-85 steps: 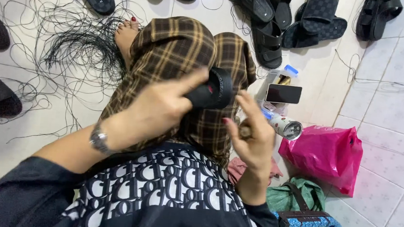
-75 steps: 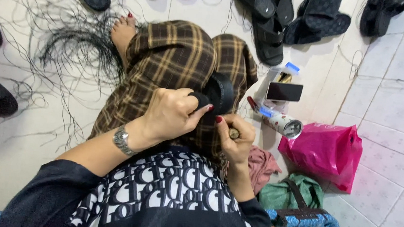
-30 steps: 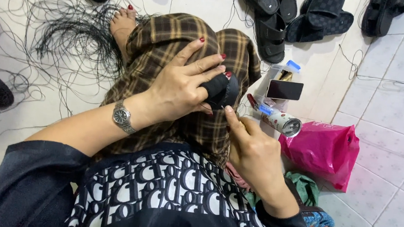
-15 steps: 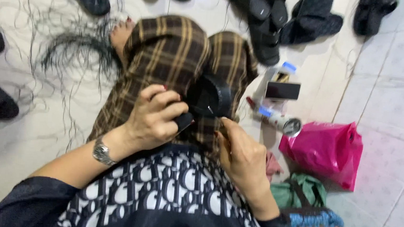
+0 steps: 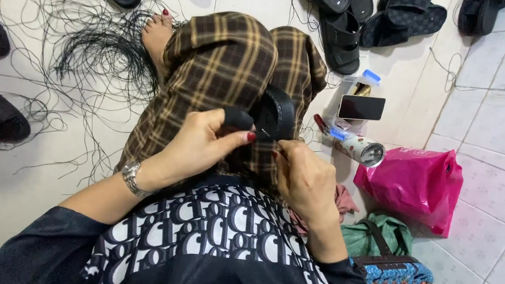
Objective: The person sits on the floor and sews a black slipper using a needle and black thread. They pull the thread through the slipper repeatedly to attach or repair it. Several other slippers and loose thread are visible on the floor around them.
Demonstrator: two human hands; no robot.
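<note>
Landmark: my plaid-trousered knee (image 5: 229, 62).
Work piece: black sandal strap (image 5: 269, 114), resting on the near side of that knee.
Left hand (image 5: 201, 144): fingers curled shut, gripping the strap's end.
Right hand (image 5: 303, 179): fingertips pinched just beside the strap; on what, I cannot tell.
Progress: I judge mid-way; finished-looking black sandals (image 5: 358, 18) lie beyond the knee, loose black threads (image 5: 85, 57) to its left.

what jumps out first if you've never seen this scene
Both hands meet over the lap: the left hand grips a black sandal while the right hand pinches at its edge. A tangle of black threads sprawls on the floor to the upper left, and a bright pink bag sits on the right.
</note>
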